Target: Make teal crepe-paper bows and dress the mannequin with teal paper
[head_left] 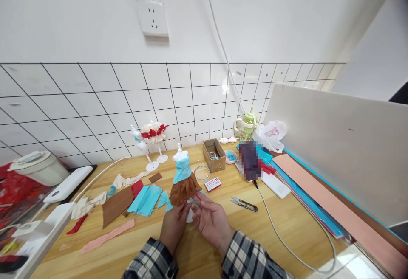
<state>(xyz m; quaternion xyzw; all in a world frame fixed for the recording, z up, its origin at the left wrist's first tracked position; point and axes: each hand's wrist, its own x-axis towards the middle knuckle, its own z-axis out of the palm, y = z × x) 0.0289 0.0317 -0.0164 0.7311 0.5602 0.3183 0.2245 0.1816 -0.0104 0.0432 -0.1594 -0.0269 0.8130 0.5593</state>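
A miniature dress form [179, 155] stands in front of me, wearing a blue crepe-paper bodice [182, 171] and a ruffled brown paper skirt [182, 190]. My left hand [174, 227] pinches the lower front hem of the skirt. My right hand [213, 223] is at the hem's right side, palm partly turned up, its extended fingertips touching the paper and the thumb apart. The form's white base [190, 216] shows partly between my hands. Blue paper [145, 199] and a brown sheet [117, 204] lie to the left.
Two more dress forms stand behind, one with a red-trimmed skirt [154, 132]. Right of centre are a cardboard box [218, 165], a small red-and-white box [213, 184], thread snips [244, 204] and a cable [270, 219]. A power strip [47, 240] lies left; coloured sheets [318, 194] line the right.
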